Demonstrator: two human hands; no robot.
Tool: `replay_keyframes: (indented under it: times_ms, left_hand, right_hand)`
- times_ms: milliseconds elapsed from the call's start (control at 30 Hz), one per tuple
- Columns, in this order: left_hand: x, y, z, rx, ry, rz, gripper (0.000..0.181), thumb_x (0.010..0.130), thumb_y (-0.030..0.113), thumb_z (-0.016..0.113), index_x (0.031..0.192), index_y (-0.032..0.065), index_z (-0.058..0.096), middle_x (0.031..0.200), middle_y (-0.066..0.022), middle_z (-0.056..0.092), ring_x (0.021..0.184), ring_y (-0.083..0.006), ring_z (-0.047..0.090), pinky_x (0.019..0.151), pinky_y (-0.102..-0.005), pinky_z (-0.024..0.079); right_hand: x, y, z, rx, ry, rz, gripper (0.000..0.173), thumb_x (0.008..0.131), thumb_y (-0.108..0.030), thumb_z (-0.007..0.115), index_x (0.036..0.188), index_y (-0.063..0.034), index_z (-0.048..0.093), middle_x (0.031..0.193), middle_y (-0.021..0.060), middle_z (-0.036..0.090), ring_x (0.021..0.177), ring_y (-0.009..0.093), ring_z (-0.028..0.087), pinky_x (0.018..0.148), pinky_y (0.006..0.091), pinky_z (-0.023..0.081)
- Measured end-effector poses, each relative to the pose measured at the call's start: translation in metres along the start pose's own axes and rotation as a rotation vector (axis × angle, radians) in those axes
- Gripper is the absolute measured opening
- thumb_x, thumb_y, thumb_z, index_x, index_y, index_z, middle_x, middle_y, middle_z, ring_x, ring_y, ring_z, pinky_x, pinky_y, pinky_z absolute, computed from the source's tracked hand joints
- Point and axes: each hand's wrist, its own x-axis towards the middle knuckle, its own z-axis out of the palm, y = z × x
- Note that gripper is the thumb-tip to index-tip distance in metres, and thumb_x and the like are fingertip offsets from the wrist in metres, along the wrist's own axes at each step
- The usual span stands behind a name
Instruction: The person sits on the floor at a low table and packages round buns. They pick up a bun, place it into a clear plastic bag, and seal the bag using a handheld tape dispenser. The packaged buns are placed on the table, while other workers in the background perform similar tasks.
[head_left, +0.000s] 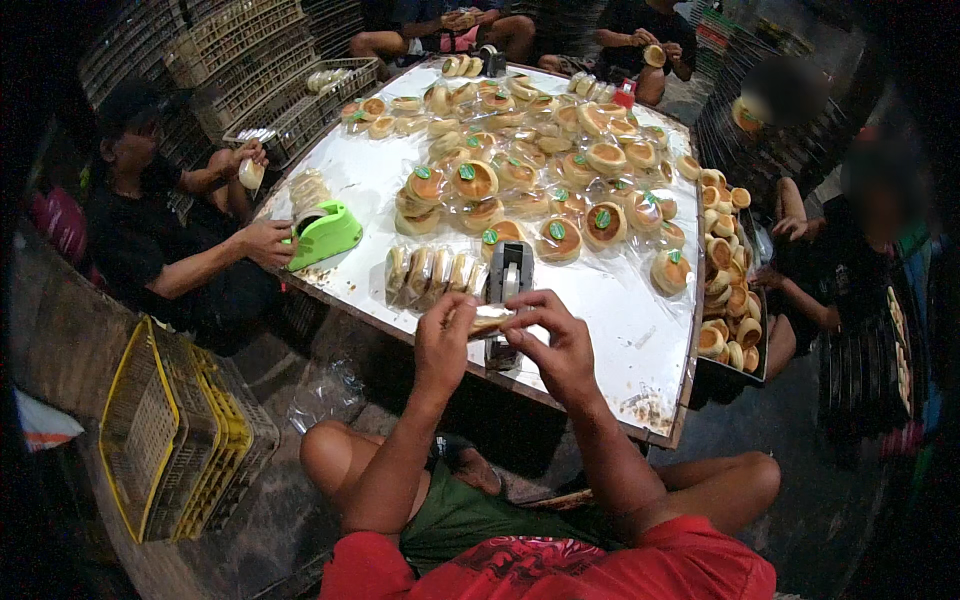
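Between my two hands, just over the table's near edge, is a round bread in a clear plastic bag, seen edge-on. My left hand pinches its left end between thumb and fingers. At its right end, the fingertips of my right hand touch the wrapper, fingers partly spread. A grey tape dispenser holding a roll of tape stands behind and partly below the bread. Left of the dispenser, a row of several bagged breads stands on edge. Beyond lies a heap of bagged round breads, many with green labels.
The white table has a worn edge. A person at left touches a green tape dispenser. Unbagged breads fill a tray at the right. Yellow-rimmed crates stand on the floor at left. Other people sit around the table.
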Motion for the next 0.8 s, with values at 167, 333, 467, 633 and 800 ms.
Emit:
replay_keyframes:
  times_ms: [167, 333, 467, 633, 800]
  left_hand:
    - [0.0, -0.001, 0.003, 0.033, -0.05, 0.062, 0.024, 0.092, 0.02, 0.055, 0.094, -0.0029, 0.063, 0.084, -0.0102, 0.065, 0.08, -0.0156, 0.06, 0.075, -0.0303, 0.047]
    - [0.004, -0.004, -0.008, -0.146, -0.151, -0.015, 0.027, 0.093, 0.02, 0.058, 0.106, -0.003, 0.056, 0.094, -0.0101, 0.063, 0.089, -0.0174, 0.059, 0.081, -0.0317, 0.048]
    - [0.002, -0.03, 0.001, -0.347, 0.199, 0.01, 0.052, 0.09, 0.023, 0.068, 0.125, 0.0008, 0.036, 0.115, -0.0133, 0.048, 0.108, -0.0202, 0.05, 0.09, -0.033, 0.045]
    - [0.014, -0.011, 0.028, -0.428, 0.139, -0.101, 0.069, 0.089, 0.025, 0.067, 0.139, 0.0002, 0.027, 0.131, -0.0145, 0.042, 0.119, -0.0223, 0.044, 0.099, -0.0362, 0.04]
    - [0.144, -0.093, -0.091, -0.073, 0.453, -0.027, 0.045, 0.084, 0.027, 0.068, 0.119, 0.0002, 0.058, 0.105, -0.0118, 0.062, 0.083, -0.0193, 0.058, 0.067, -0.0342, 0.049]
  right_hand:
    - [0.024, 0.0, 0.013, -0.211, 0.128, -0.063, 0.025, 0.075, -0.008, 0.074, 0.097, -0.0028, 0.067, 0.106, 0.013, 0.06, 0.103, 0.027, 0.058, 0.09, 0.0356, 0.045]
    - [0.015, -0.003, 0.003, -0.475, -0.121, -0.204, 0.033, 0.071, -0.015, 0.08, 0.099, -0.0029, 0.066, 0.097, 0.0141, 0.063, 0.091, 0.032, 0.062, 0.081, 0.0401, 0.049]
    - [0.016, 0.004, 0.02, -0.431, 0.149, -0.142, 0.033, 0.073, -0.012, 0.078, 0.1, -0.0004, 0.066, 0.092, 0.0157, 0.065, 0.086, 0.031, 0.063, 0.077, 0.0379, 0.05]
    - [0.019, 0.017, 0.022, -0.503, 0.055, -0.145, 0.044, 0.073, -0.016, 0.078, 0.111, -0.0001, 0.063, 0.121, 0.0187, 0.056, 0.111, 0.035, 0.055, 0.092, 0.0419, 0.046]
    - [0.023, 0.066, -0.049, -0.707, 0.189, 0.012, 0.032, 0.081, -0.026, 0.073, 0.105, -0.0049, 0.067, 0.115, 0.0125, 0.061, 0.104, 0.031, 0.059, 0.089, 0.0397, 0.048]
